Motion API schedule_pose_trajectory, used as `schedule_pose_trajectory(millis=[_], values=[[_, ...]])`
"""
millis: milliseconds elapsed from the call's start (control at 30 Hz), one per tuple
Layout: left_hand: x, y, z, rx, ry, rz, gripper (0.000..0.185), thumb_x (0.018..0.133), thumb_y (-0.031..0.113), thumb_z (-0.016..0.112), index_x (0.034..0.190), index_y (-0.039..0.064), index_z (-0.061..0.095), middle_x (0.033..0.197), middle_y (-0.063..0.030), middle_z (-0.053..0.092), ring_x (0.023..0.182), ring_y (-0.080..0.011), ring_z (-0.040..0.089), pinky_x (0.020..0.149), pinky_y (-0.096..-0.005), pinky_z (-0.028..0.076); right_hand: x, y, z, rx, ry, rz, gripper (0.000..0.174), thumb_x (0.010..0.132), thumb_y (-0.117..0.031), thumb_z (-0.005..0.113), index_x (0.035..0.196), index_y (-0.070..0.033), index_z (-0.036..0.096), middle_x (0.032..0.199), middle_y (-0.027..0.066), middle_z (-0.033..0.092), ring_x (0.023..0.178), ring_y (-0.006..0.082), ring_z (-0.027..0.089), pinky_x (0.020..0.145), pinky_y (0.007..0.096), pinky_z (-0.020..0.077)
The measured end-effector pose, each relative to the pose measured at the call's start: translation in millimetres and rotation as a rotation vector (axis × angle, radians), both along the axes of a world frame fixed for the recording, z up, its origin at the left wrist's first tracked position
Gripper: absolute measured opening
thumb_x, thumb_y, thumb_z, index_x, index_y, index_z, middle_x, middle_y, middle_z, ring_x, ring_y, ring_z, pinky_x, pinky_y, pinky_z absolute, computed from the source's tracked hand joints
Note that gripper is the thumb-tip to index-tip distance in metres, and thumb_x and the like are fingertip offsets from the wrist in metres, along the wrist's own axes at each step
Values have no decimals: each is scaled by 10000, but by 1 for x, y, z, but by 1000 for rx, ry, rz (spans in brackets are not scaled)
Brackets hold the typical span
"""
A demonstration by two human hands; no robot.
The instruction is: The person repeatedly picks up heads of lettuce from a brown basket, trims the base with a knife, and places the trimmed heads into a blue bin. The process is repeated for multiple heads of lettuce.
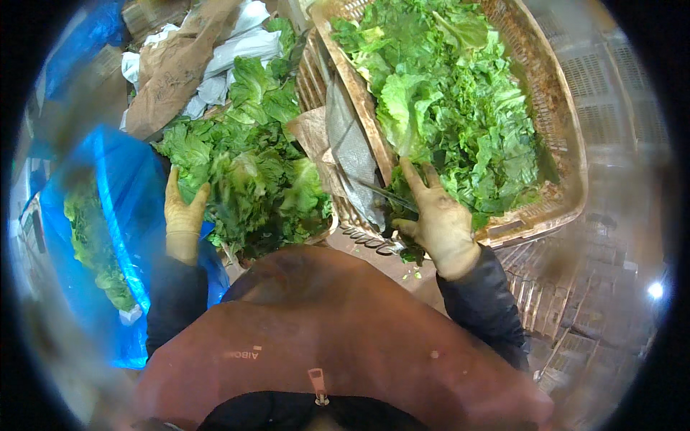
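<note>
My left hand, in a pale glove, has its thumb and fingers apart at the left edge of a heap of green leaf lettuce. Its fingertips are close to the outer leaves, and no object shows in its grasp. My right hand, gloved too, is at the near left corner of a dirt-stained plastic crate filled with lettuce. A thin knife blade juts out leftward between its thumb and forefinger; the handle is hidden. The extended fingertips touch leaves by the crate's rim.
Blue plastic sheeting at the left has lettuce in it. Brown sacking and white sacking are behind the heap. A grey sheet hangs over the crate's left side. Several stacked crates stand at the right.
</note>
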State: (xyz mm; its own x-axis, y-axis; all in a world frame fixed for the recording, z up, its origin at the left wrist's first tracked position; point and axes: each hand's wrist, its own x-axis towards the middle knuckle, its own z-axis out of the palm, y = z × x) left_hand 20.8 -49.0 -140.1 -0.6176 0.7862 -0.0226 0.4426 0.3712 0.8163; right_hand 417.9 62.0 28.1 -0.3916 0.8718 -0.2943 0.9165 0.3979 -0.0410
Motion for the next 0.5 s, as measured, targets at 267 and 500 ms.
schedule_pose_trajectory(millis=[267,500], values=[[89,6,12,-208,-871,-399,594,916,230,752,1427,23,533,1394,-142,594,1314,-242,532,1084,-358,431,38,58,67,95,834,-444,404,797,-97,744,1171,32,660,994,132,737,885,193,702,829,330,557],[105,45,88,40,-1864,-324,1014,793,591,796,1536,46,374,1419,-138,569,1289,-241,561,1040,-443,495,12,-21,-3,-323,925,23,441,846,-21,733,1269,-34,607,1147,117,678,967,186,658,857,336,525]])
